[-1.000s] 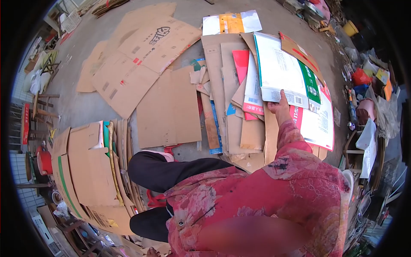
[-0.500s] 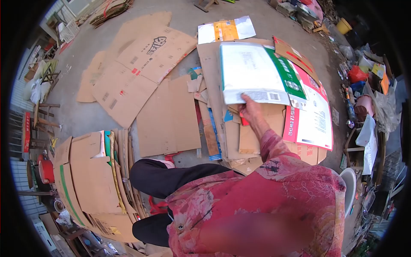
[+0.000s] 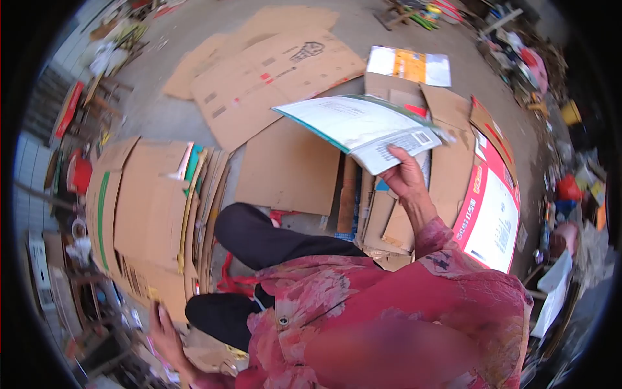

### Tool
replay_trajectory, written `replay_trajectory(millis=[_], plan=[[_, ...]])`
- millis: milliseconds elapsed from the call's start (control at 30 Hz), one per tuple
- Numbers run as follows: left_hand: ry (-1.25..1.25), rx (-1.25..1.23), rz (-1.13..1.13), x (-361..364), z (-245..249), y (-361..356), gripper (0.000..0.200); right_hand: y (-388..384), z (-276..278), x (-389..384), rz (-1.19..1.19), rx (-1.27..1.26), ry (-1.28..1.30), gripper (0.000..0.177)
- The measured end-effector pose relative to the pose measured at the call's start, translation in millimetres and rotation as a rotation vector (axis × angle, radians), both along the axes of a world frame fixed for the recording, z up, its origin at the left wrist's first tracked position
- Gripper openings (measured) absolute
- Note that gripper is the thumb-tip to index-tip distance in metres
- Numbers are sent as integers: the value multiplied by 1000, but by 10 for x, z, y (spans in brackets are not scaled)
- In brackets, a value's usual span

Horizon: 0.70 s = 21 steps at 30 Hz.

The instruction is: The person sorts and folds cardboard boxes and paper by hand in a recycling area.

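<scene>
Gripped at its near edge, a white and green cardboard sheet (image 3: 363,123) is lifted and bent in my right hand (image 3: 405,172). Below it lie flattened brown cardboard pieces (image 3: 447,188), with a red and white sheet (image 3: 495,214) on their right. My left hand (image 3: 165,334) is at the lower left, near the bottom of an upright stack of flattened boxes (image 3: 152,220). Its fingers look extended and hold nothing visible.
A large printed cardboard sheet (image 3: 278,78) lies on the ground ahead. Beyond the pile is a white and orange sheet (image 3: 409,66). Wooden stools (image 3: 97,107) stand at the left; a red container (image 3: 79,174) is behind the stack. Mixed clutter lines the right.
The white and green sheet has been raised off the pile and moved left by my right hand, uncovering brown cardboard. My left hand has come into view at the lower left. The view has shifted.
</scene>
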<state>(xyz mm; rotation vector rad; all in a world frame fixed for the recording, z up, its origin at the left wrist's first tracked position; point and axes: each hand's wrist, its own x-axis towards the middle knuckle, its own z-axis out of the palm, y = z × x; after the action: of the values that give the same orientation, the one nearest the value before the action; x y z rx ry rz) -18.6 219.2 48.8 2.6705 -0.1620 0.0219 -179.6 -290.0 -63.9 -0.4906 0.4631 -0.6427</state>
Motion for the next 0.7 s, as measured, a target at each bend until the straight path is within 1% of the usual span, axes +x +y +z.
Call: replay_trajectory(millis=[33,67,100,133,167,200,233,267,300,333,367,433,467,533,567,600,667,700], plan=[[29,-258,-124,139,-115,-142,36,18,33,1,25,35,-20,38],[101,-417,-173,137,-53,-547,34,60,74,0,44,69,-41,37],[167,-505,-277,184,-114,-835,32,127,120,14,31,97,-46,37],[247,-569,-365,219,-204,-1124,32,160,104,-4,56,97,-44,37],[298,-619,-498,234,-249,-1452,33,160,78,-50,122,133,-83,38],[351,-616,-586,317,-429,-1658,35,165,67,-99,186,166,-119,39],[444,-612,-615,397,-617,-1857,36,196,70,-139,258,180,-191,42],[496,-640,-575,420,-766,-2071,36,274,77,-170,278,176,-184,42],[694,-773,-480,405,-813,-2278,39,385,80,-194,235,183,-102,44],[832,-942,-389,414,-914,-2458,43,483,78,-223,192,188,-22,45],[966,-1110,-293,419,-1032,-2616,47,561,54,-273,228,212,-18,48],[1066,-1256,-60,377,-1206,-2874,43,712,-18,-361,274,237,20,53],[1063,-1268,-49,337,-1264,-2947,43,775,-37,-398,329,197,28,54],[1176,-1452,-128,296,-1373,-3047,38,831,-153,-474,452,272,29,55],[1181,-1465,-81,304,-1469,-3069,31,865,-185,-487,466,333,34,56],[1176,-1472,-71,297,-1543,-3080,31,872,-222,-500,476,334,39,56],[1131,-1370,28,274,-1624,-3088,28,883,-299,-511,542,417,74,55],[1148,-1351,59,272,-1714,-3119,25,882,-312,-511,562,413,94,54]])
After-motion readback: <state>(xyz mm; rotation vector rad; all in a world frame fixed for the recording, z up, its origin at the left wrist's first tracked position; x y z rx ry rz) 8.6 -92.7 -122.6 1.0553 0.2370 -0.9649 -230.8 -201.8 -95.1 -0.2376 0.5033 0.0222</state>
